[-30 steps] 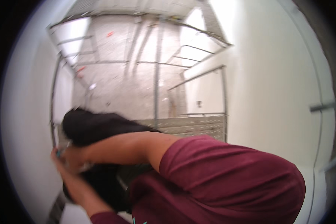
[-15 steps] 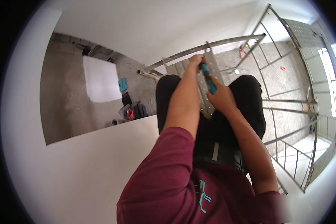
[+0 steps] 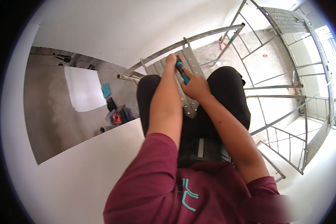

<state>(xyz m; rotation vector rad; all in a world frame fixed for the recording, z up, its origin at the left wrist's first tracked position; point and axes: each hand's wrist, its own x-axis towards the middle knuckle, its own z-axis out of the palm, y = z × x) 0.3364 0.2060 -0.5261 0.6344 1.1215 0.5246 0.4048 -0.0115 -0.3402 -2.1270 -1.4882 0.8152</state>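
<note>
A long, slim teal and black hand tool (image 3: pixel 180 68) is held over a perforated metal scaffold plank (image 3: pixel 191 106), between my knees. My right hand (image 3: pixel 196 87) is wrapped round its near teal end. At the tool's far end, my left hand (image 3: pixel 171 59) is closed on it, with most of its fingers hidden. The tool's far tip cannot be made out. The plank hooks over a round metal rail (image 3: pixel 197 38) just beyond my hands.
Metal scaffold frames (image 3: pixel 274 80) stand to the right over a concrete floor. White walls are ahead and at lower left. Far below on the left lie a white sheet (image 3: pixel 84 89), a teal case (image 3: pixel 106 90), and a red item (image 3: pixel 116 119) beside dark bags.
The whole view has shifted, so that my hands, the plank and the scaffold sit further left in it. Both hands keep their hold on the tool.
</note>
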